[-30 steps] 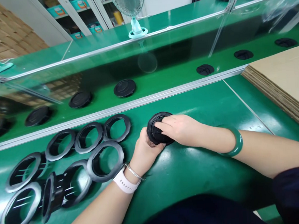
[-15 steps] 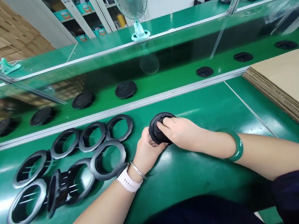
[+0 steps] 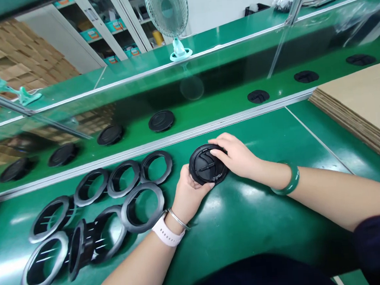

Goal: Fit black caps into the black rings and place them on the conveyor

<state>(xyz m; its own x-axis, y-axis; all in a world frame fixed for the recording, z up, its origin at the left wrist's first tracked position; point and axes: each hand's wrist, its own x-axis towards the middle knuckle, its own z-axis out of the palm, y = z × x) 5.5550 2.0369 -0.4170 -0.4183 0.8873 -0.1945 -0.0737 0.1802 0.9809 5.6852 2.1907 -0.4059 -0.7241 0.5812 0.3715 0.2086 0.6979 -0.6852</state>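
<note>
A round black plastic cap [image 3: 207, 164] rests on the green table [image 3: 266, 215] in front of me. My left hand [image 3: 191, 192] grips its near left rim, fingers curled round the edge. My right hand [image 3: 237, 155] holds its right side, fingers bent over the rim. The cap's ribbed face shows between the two hands. To the left lie several open black rings [image 3: 142, 205], some overlapping and one standing on edge [image 3: 77, 249].
Beyond a metal rail [image 3: 164, 141] runs a green conveyor belt [image 3: 206, 102] carrying several black caps [image 3: 161, 120]. A stack of flat cardboard [image 3: 362, 100] fills the right side. A small fan [image 3: 168, 13] is clipped to the far ledge.
My right hand slid off the cap's top to its right edge, uncovering the face. The view shifted slightly, and the caps on the belt shifted in view.
</note>
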